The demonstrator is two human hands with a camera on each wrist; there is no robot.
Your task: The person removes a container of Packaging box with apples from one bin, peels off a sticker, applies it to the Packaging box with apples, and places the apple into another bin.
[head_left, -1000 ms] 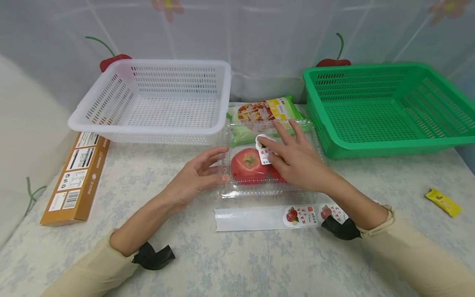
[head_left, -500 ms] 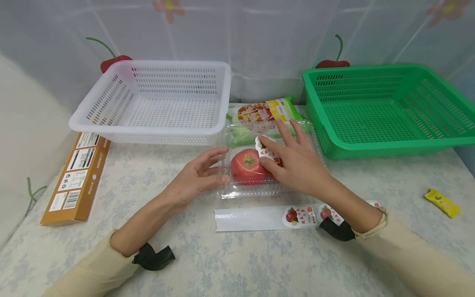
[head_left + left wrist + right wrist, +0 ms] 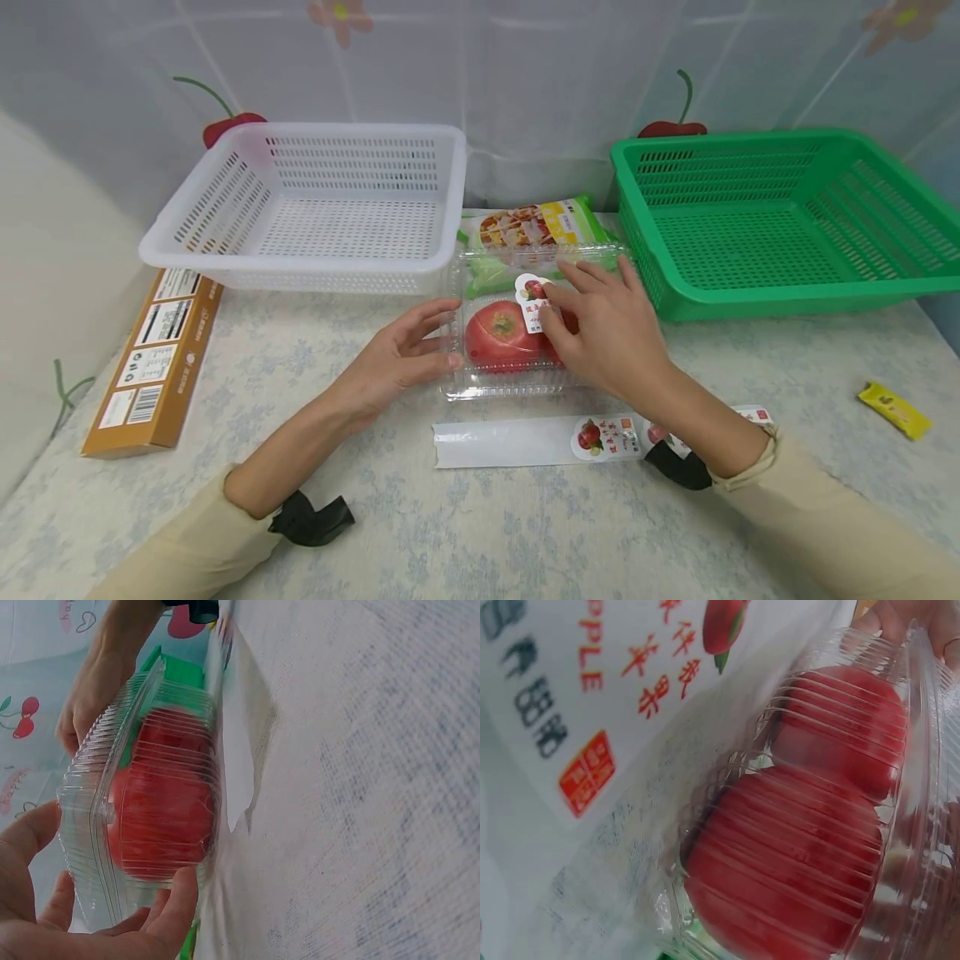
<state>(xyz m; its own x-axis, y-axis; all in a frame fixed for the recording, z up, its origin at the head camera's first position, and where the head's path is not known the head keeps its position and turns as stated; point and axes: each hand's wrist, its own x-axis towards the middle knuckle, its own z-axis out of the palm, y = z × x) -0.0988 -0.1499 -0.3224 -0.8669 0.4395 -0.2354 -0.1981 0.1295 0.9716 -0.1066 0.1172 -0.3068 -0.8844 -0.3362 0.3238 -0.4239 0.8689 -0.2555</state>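
A clear plastic clamshell box (image 3: 491, 386) with red apples (image 3: 501, 332) in it lies mid-table. An apple label (image 3: 534, 310) sits on its lid. My right hand (image 3: 611, 337) lies over the lid's right half, with thumb and fingertips at the label's right edge. At the box's left wall, my left hand (image 3: 393, 358) rests its thumb and fingertips against the plastic. In the left wrist view those fingers (image 3: 176, 911) touch the ribbed side. The right wrist view shows two apples (image 3: 787, 862) through the wall; my right fingers are out of that view.
A label strip (image 3: 502, 443) lies in front of the box. Behind it is a green snack bag (image 3: 525, 225), between a white basket (image 3: 337, 268) and a green basket (image 3: 780, 293). An orange carton (image 3: 153, 367) lies left, a yellow packet (image 3: 895, 410) right.
My right hand's fingers have drawn back to the right across the lid and bent more, uncovering more of the label. My left hand and the box have stayed put.
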